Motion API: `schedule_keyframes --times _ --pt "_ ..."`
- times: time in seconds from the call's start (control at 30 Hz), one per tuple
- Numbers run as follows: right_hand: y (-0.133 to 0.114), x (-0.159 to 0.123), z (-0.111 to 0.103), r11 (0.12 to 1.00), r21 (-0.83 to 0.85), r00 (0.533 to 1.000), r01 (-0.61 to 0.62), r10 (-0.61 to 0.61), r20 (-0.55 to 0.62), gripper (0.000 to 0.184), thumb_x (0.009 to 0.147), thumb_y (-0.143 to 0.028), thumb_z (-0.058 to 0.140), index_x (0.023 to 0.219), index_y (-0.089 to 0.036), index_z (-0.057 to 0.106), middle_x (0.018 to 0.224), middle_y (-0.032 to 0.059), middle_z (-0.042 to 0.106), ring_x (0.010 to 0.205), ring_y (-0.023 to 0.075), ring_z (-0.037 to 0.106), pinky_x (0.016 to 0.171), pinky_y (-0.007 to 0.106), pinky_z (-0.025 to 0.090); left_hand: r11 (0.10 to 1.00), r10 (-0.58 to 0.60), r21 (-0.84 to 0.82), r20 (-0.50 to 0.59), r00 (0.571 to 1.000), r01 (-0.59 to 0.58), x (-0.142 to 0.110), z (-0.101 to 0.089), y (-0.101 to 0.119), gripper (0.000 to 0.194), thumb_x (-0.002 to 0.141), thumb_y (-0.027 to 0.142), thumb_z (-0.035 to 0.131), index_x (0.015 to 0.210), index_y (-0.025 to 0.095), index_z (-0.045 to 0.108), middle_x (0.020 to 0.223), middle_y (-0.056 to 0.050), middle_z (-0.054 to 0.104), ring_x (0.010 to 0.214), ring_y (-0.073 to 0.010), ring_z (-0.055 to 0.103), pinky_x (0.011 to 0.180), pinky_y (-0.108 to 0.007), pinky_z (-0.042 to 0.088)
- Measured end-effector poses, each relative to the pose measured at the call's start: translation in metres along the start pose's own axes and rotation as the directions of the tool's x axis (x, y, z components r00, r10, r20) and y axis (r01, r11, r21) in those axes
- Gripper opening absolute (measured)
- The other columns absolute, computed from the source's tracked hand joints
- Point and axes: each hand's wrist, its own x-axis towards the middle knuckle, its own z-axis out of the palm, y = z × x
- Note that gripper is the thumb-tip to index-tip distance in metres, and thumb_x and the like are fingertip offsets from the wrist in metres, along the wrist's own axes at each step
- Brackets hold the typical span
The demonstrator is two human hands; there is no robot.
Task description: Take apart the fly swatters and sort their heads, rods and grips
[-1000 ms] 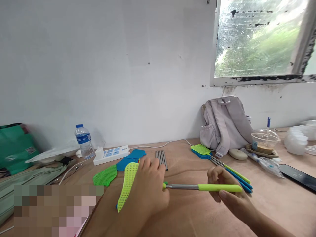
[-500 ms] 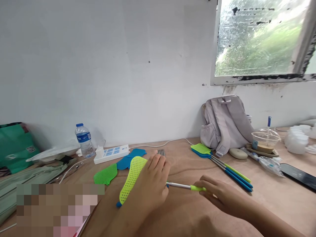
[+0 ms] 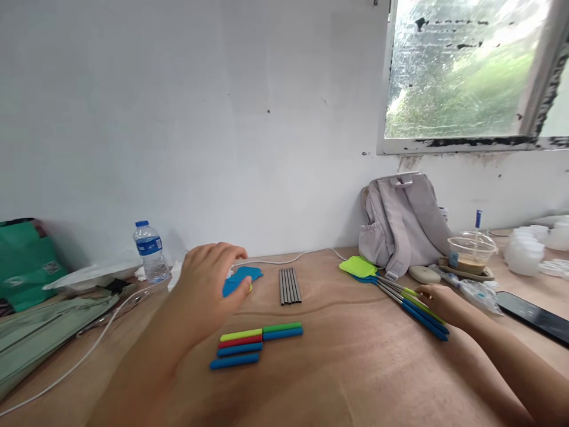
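Observation:
My right hand point(image 3: 442, 303) is closed around the yellow-green handle of a fly swatter, at the right-hand pile. The yellow-green swatter head point(image 3: 358, 267) lies over a blue one, and metal rods run from the pile to blue handles point(image 3: 424, 319). My left hand point(image 3: 211, 290) hovers with curved fingers and thumb apart, holding nothing visible. Behind it shows a blue swatter head point(image 3: 243, 279), partly hidden. Several steel tubes point(image 3: 290, 286) lie side by side in the middle. Nearer me are loose handle sleeves: yellow point(image 3: 241, 335), red point(image 3: 240, 341), green point(image 3: 282, 327) and blue point(image 3: 235, 361).
A water bottle point(image 3: 150, 252) stands at the left, near a green bag point(image 3: 29, 267) and a white cable point(image 3: 89, 356). At the right are a backpack point(image 3: 402, 225), a cup with a straw point(image 3: 472, 252), white containers point(image 3: 524, 255) and a phone point(image 3: 533, 317).
The yellow-green swatter has gone from the middle to the right-hand pile with my right hand. My left hand has let go and moved left. The sleeves and tubes are uncovered.

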Motion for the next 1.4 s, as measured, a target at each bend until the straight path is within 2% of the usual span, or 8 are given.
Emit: schedule_keyframes --times 0.1,0.2,0.47,0.63,0.8,0.97,1.13,1.4 --pt "0.007 -0.002 0.0 1.0 0.003 0.998 0.004 -0.004 0.07 0.022 0.078 -0.013 0.042 0.063 -0.019 0.057 0.058 0.0059 0.061 0.054 0.0196 0.057 0.052 0.028 0.04 0.984 -0.162 -0.05 0.134 0.978 0.17 -0.001 -0.005 -0.023 0.022 0.077 0.041 0.042 0.086 0.023 0.053 0.092 -0.003 0.06 0.09 -0.0235 0.053 0.077 -0.036 0.041" --pt "0.011 -0.002 -0.001 1.0 -0.005 0.994 -0.004 0.004 0.106 0.018 0.08 -0.02 0.043 0.071 -0.019 0.058 0.061 0.0059 0.063 0.056 0.0198 0.058 0.052 0.027 0.04 0.941 -0.292 -0.072 0.317 0.902 0.33 -0.003 0.004 -0.044 0.023 0.075 0.039 0.042 0.086 0.023 0.054 0.085 -0.001 0.06 0.077 -0.0202 0.057 0.064 -0.03 0.043" --pt "-0.016 0.002 -0.009 0.988 -0.027 0.988 0.153 -0.153 0.018 0.021 0.079 -0.029 0.046 0.092 -0.018 0.059 0.092 0.0119 0.063 0.088 0.0266 0.058 0.077 0.036 0.043 0.929 -0.252 -0.019 0.699 0.67 0.369 -0.007 0.058 -0.049 0.026 0.065 0.019 0.045 0.084 0.023 0.063 0.085 -0.001 0.064 0.078 -0.0189 0.059 0.064 -0.026 0.043" --pt "-0.088 -0.031 -0.008 0.819 0.09 0.824 0.566 -0.56 -0.088 0.019 0.082 -0.022 0.045 0.097 -0.019 0.056 0.095 0.0097 0.062 0.091 0.0248 0.056 0.082 0.04 0.042 0.925 -0.217 -0.035 0.768 0.603 0.378 -0.013 0.078 -0.048 0.036 0.059 0.011 0.049 0.087 0.025 0.065 0.087 0.0 0.065 0.078 -0.0177 0.061 0.062 -0.023 0.044" --pt "-0.148 -0.058 0.008 0.635 0.279 0.648 0.721 -0.76 0.055 0.021 0.079 -0.01 0.042 0.091 -0.02 0.056 0.085 0.0074 0.061 0.081 0.0211 0.054 0.075 0.035 0.043 0.916 -0.315 0.066 0.73 0.607 0.396 -0.016 0.075 -0.057 0.039 0.059 0.006 0.046 0.09 0.022 0.063 0.089 -0.005 0.064 0.08 -0.0216 0.061 0.062 -0.028 0.044" --pt "-0.179 -0.035 0.041 0.675 0.323 0.685 0.663 -0.721 0.1 0.023 0.077 -0.006 0.042 0.091 -0.018 0.056 0.09 0.0076 0.06 0.085 0.021 0.053 0.078 0.034 0.041 0.938 -0.241 0.01 0.737 0.632 0.347 -0.014 0.075 -0.05 0.034 0.061 0.005 0.048 0.083 0.024 0.066 0.087 -0.001 0.066 0.078 -0.0174 0.061 0.061 -0.023 0.044" --pt "-0.203 -0.003 0.07 0.715 0.32 0.723 0.621 -0.681 0.118 0.029 0.076 -0.001 0.039 0.096 -0.015 0.055 0.097 0.0085 0.058 0.092 0.0208 0.052 0.082 0.033 0.04 0.963 -0.182 -0.002 0.73 0.659 0.268 -0.008 0.075 -0.018 0.027 0.066 0.008 0.047 0.076 0.023 0.067 0.083 -0.003 0.068 0.074 -0.0191 0.062 0.059 -0.026 0.044" --pt "-0.211 0.007 0.077 0.666 0.329 0.647 0.669 -0.74 0.181 0.023 0.084 -0.008 0.04 0.092 -0.018 0.059 0.097 0.0068 0.057 0.088 0.0184 0.053 0.081 0.03 0.039 0.996 0.002 -0.063 0.718 0.696 0.062 -0.012 0.09 0.048 0.02 0.067 0.009 0.053 0.076 0.022 0.065 0.089 -0.006 0.068 0.084 -0.0244 0.062 0.068 -0.031 0.045"
